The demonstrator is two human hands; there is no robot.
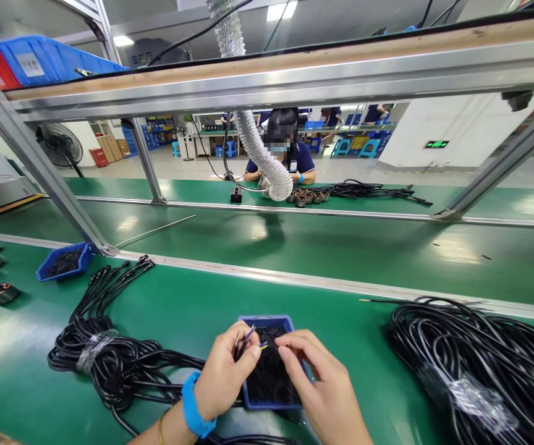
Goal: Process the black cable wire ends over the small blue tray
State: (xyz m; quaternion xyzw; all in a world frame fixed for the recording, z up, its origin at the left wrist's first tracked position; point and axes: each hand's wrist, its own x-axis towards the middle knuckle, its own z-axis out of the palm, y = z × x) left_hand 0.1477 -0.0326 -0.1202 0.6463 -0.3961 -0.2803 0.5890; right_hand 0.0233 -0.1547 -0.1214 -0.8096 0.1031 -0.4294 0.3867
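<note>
My left hand (224, 372), with a blue band on its wrist, grips the end of a cable. Thin yellow and blue-violet wires (250, 334) stick out between its thumb and fingers. Close by on the right, the thumb and fingertips of my right hand (321, 376) are pinched together near one wire tip. Whatever they hold is too small to make out. Both hands are above a blue bin (267, 321) filled with small black pieces (269, 383), perhaps short tubing. Black cables (169, 358) run from the left towards my left hand.
A tied cable coil (100, 349) lies left, a larger cable bundle (484, 364) right. Further left are another blue bin (65, 262) and copper-wound parts (0, 293). A metal frame (267, 93) spans overhead; a silver duct (253, 139) hangs down. A co-worker (304, 161) sits opposite.
</note>
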